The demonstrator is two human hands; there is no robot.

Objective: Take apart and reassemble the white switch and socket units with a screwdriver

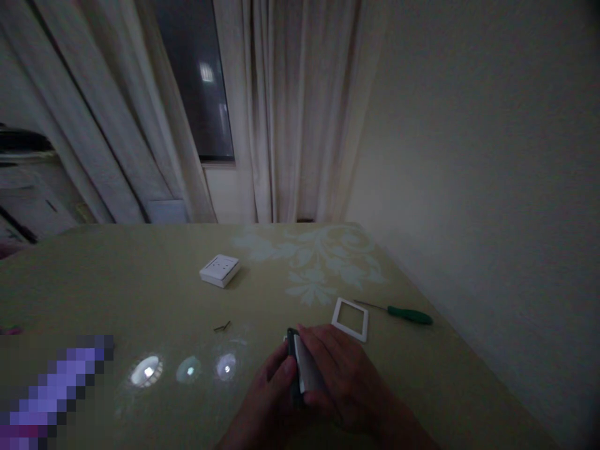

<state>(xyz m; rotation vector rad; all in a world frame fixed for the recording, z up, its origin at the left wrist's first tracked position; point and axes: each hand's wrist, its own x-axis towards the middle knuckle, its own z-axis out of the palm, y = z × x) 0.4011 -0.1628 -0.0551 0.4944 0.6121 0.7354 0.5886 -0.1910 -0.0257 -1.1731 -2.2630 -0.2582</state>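
Note:
Close in front of me, both hands hold a flat, squarish dark-and-white piece point(304, 367) on its edge. It has a dark side and a pale face; its exact kind is hard to make out in the dim light. My left hand point(268, 390) grips the dark side, with the thumb along it. Against the pale face lies my right hand point(344, 375), fingers together, covering much of it. Just beyond the right hand lies a white square frame point(335, 317). A green-handled screwdriver point(409, 315) rests to its right, its tip at the frame.
A white wall socket point(219, 270) sits farther back on the glossy table point(154, 281). Two small screws point(222, 326) lie left of my hands. A pixelated purple shape point(59, 387) fills the lower left. Curtains hang behind the table; a wall point(492, 187) borders its right side.

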